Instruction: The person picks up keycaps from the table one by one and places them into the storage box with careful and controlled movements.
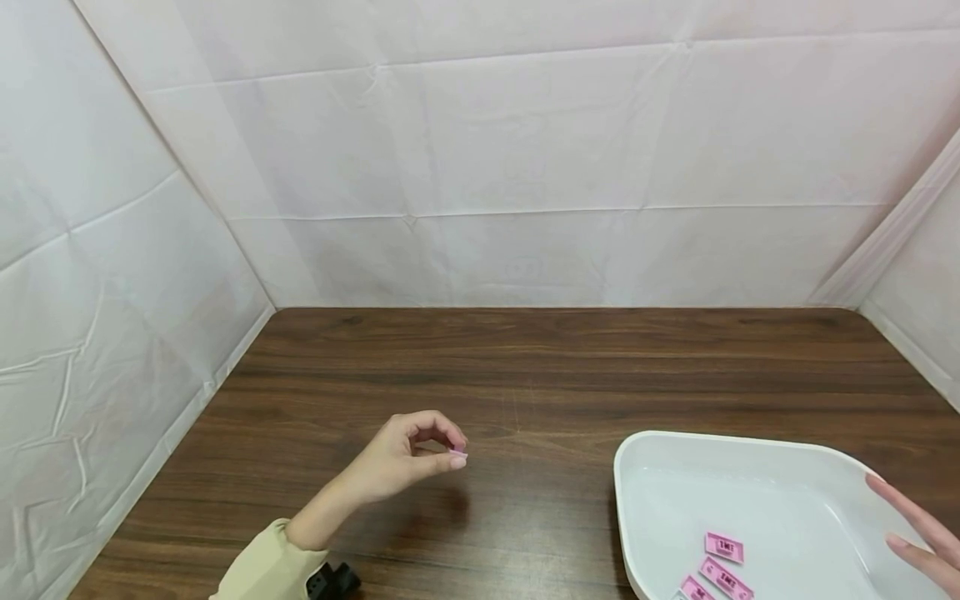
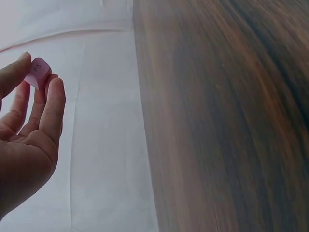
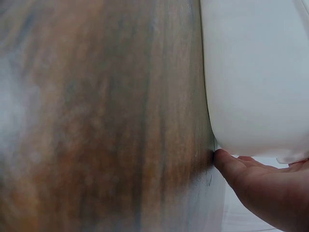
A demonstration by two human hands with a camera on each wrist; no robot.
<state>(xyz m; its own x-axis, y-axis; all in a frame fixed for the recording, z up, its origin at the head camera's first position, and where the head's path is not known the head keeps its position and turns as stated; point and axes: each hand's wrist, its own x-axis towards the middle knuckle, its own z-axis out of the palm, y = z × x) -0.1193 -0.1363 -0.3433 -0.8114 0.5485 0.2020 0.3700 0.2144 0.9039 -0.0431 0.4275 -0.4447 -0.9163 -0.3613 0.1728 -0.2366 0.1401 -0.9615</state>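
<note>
My left hand (image 1: 408,454) pinches a small pink keycap (image 2: 37,71) between thumb and fingertips, raised above the brown table. In the left wrist view a dark character marking shows on top of the keycap; in the head view only a thin pink edge shows. At the right edge of the head view, my right hand (image 1: 926,529) has its fingers extended over the right side of a white tub (image 1: 697,475). The right wrist view shows the fingertips (image 3: 224,157) right at the tub's outer wall, the rest partly hidden behind it.
Several flat pink rectangular pieces (image 1: 724,547) with dark lettering lie in the tub near the front left. A pale piece (image 1: 679,595) is cut off by the frame. The wood-grain table (image 1: 450,358) is bounded by white cloth walls (image 1: 525,167) behind and at both sides.
</note>
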